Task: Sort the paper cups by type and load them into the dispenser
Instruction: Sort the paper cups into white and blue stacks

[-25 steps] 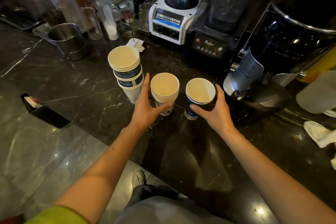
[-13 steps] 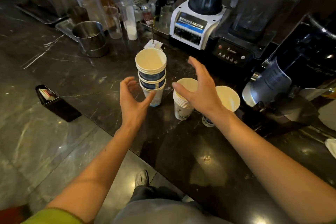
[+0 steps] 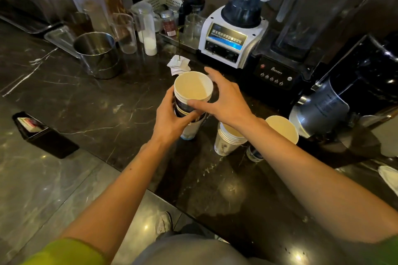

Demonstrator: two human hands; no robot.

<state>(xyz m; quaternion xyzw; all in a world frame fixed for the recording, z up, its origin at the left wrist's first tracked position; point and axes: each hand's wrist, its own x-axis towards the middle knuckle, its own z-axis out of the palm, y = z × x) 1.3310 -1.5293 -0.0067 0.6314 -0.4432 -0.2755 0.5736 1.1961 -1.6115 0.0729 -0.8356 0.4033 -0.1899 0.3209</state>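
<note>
Dark-blue and white paper cups are standing in one tall stack at the frame's centre. The left hand is gripping its middle, and the right hand is gripping its top cups.

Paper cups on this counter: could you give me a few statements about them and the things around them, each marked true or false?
1. The left hand and the right hand both hold the tall stack. True.
2. The tall stack is all one type of cup. False: dark blue cups sit above a white cup at its foot.
3. The top cup of the tall stack has a lid on. False: it is open and looks empty.
4. A stack of white cups stands to the right of the tall stack. True.
5. The steel pot stands to the right of the white blender. False: it is on the left.
</note>
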